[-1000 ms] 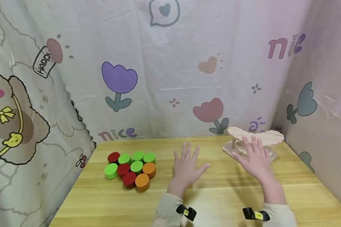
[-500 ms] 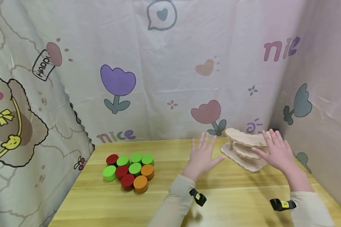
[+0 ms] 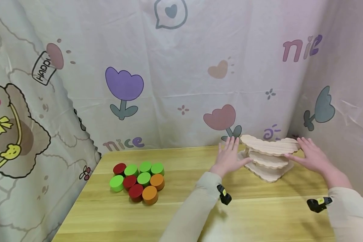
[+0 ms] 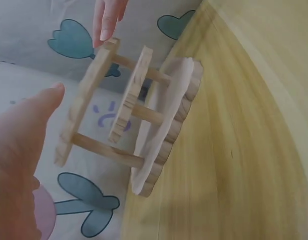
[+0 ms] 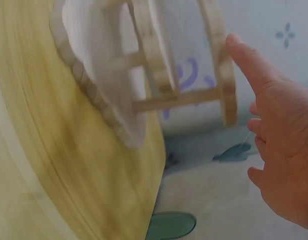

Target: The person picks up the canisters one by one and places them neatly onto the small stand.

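Note:
A pale wooden stand (image 3: 267,147) with three scalloped tiers joined by dowels stands at the back right of the table. On its left side is my left hand (image 3: 229,158), fingers straight and thumb spread toward the tiers. My right hand (image 3: 316,158) is on the opposite side, its fingertips at the right end of the top tier. In the left wrist view, my left thumb (image 4: 46,100) is a little apart from the top tier (image 4: 86,102). The right wrist view has my right thumb (image 5: 244,52) right at the edge of the top tier.
A cluster of short round blocks lies at the left of the table (image 3: 103,218): several green (image 3: 117,183), several red (image 3: 136,192) and two orange (image 3: 150,195). A printed cloth (image 3: 175,67) hangs behind the table and along both sides.
My left hand has moved right and forward to the stand's left side. My right hand has shifted from in front of the stand to its right side.

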{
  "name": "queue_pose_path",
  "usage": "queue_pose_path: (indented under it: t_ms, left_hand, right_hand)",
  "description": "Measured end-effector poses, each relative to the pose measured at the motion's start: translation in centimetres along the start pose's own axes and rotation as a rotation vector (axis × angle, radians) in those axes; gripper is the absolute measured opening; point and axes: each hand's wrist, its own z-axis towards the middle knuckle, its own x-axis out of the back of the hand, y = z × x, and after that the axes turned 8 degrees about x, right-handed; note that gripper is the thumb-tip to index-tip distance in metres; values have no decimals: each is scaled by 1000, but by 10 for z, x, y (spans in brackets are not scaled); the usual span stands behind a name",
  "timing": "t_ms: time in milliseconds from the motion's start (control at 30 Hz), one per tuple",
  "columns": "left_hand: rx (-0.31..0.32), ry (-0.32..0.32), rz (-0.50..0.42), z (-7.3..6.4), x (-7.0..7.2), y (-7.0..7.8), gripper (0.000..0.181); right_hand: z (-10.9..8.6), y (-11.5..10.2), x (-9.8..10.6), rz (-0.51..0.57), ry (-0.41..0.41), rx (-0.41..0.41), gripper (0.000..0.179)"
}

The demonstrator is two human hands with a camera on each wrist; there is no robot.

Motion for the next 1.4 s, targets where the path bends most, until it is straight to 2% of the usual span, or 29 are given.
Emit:
queue_pose_path:
  t_ms: [167, 367, 667, 867, 1067, 1233, 1400]
  left_hand:
    - [7, -23, -2, 11, -1, 9, 100]
    - [15, -56, -2, 17, -3, 20, 100]
    - [25, -42, -16, 19, -7, 28, 100]
    - [25, -42, 27, 18, -5, 25, 98]
    - [-11, -52, 59, 15, 1, 18, 98]
    - [-26, -74, 105, 8, 5, 9, 99]
    - [-36, -67, 128, -1, 10, -2, 100]
  right_hand:
    - [0, 12, -1, 39, -29, -18, 95]
    - [0, 16, -1, 80, -49, -15, 94]
    - [3, 20, 2, 119, -69, -12, 91]
    - [5, 21, 0, 106, -92, -25, 90]
    - [4, 14, -4, 113, -67, -25, 89]
    - [3, 4, -6, 96, -81, -24, 90]
    - [4, -8, -7, 72, -89, -17, 90]
